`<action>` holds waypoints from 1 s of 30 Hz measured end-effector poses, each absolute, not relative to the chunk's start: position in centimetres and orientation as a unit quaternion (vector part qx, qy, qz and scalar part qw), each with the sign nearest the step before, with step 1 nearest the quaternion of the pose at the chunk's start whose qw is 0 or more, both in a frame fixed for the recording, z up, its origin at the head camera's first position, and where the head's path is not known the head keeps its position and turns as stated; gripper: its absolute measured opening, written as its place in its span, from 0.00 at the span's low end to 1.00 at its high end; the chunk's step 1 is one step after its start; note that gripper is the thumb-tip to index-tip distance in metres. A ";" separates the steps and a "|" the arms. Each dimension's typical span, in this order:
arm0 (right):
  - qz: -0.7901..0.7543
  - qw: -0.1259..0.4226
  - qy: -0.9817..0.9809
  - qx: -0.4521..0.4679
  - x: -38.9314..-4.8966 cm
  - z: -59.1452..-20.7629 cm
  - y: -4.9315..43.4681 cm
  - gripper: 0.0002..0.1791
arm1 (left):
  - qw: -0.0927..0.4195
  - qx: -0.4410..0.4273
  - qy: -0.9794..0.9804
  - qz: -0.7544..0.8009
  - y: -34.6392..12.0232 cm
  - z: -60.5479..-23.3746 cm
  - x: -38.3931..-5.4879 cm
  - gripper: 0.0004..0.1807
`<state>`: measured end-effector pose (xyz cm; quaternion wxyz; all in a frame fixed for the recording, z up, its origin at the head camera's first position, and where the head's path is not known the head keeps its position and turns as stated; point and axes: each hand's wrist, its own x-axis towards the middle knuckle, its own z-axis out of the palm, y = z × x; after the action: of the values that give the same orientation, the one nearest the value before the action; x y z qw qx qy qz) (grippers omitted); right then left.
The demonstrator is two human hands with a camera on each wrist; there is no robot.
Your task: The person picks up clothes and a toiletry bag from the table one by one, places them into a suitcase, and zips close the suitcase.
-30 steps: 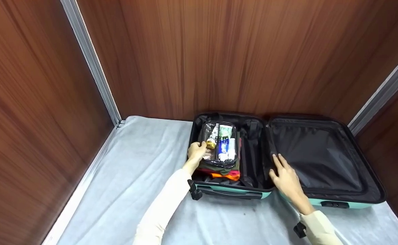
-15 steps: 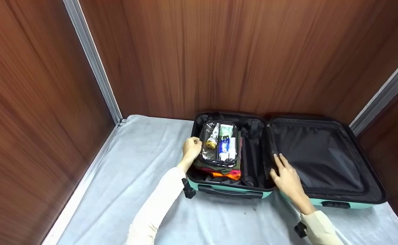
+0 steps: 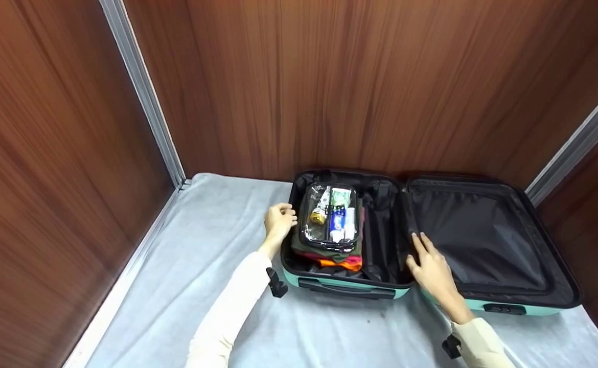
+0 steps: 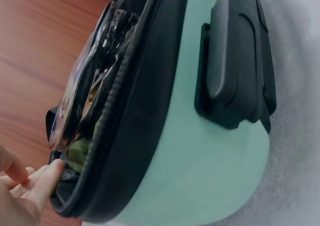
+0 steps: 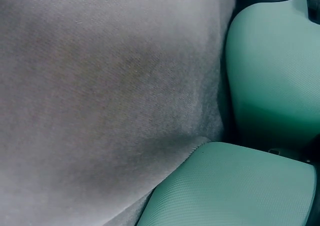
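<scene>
A mint-green suitcase (image 3: 291,278) with black lining lies spread open on the cloth. In its left half, a clear toiletry bag (image 3: 315,236) with black edges rests on folded clothes (image 3: 350,264), green, red and orange. Tubes (image 3: 337,222) and a gold-capped bottle (image 3: 318,217) show through the bag. My left hand (image 3: 279,221) is at the left rim, fingers loosely bent and holding nothing; in the left wrist view its fingertips (image 4: 57,165) are right at the zipped edge. My right hand (image 3: 432,271) rests with extended fingers on the inner edge between the halves.
The right half (image 3: 483,235) has a black zipped lining panel. A carry handle (image 3: 347,290) and a combination lock (image 3: 504,308) sit on the front sides. Pale blue cloth (image 3: 217,225) covers the surface, and brown wood-grain panels (image 3: 299,92) rise behind and beside it.
My left hand has let go of the toiletry bag's left side and moved left to the suitcase rim. The bag stays on the clothes. My right hand has hardly moved.
</scene>
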<state>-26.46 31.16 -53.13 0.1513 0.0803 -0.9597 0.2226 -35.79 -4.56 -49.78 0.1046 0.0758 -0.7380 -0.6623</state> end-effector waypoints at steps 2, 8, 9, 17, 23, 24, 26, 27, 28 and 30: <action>0.223 0.153 -0.959 0.081 -26.5 -53.2 31.1 0.32 | 0.116 0.074 -0.733 -0.666 -4.9 -49.9 -35.8 0.12; 0.225 0.159 -0.958 0.082 -26.5 -53.2 31.1 0.32 | 0.158 0.076 -0.764 -0.621 -5.7 -50.2 -35.6 0.11; 0.227 0.160 -0.957 0.082 -26.5 -53.2 31.1 0.32 | 0.169 0.080 -0.778 -0.600 -5.8 -50.3 -35.6 0.10; 0.237 0.158 -0.955 0.079 -26.4 -53.0 31.2 0.32 | 0.184 0.088 -0.838 -0.505 -5.9 -51.7 -35.3 0.13; 0.242 0.192 -0.948 0.071 -26.2 -53.1 31.1 0.27 | 0.140 0.069 -0.852 -0.500 -5.5 -52.3 -34.8 0.14; 0.243 0.204 -0.946 0.068 -26.2 -53.1 31.1 0.26 | 0.138 0.068 -0.852 -0.500 -5.4 -52.4 -34.7 0.14; 0.240 0.233 -0.940 0.062 -26.1 -53.3 31.1 0.24 | 0.136 0.068 -0.856 -0.494 -5.3 -52.6 -34.5 0.14; 0.239 0.252 -0.936 0.055 -26.1 -53.4 31.1 0.22 | 0.133 0.068 -0.857 -0.493 -5.1 -52.7 -34.4 0.14; 0.239 0.270 -0.931 0.046 -26.0 -53.4 31.1 0.20 | 0.132 0.066 -0.859 -0.490 -5.0 -52.9 -34.3 0.14; 0.245 0.305 -0.920 0.025 -25.8 -53.5 31.4 0.17 | 0.129 0.062 -0.862 -0.486 -4.8 -53.1 -34.1 0.15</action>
<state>-25.80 31.36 -53.45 0.3051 0.0246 -0.9198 0.2454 -34.08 -4.82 -53.07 0.1293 0.0620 -0.8622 -0.4859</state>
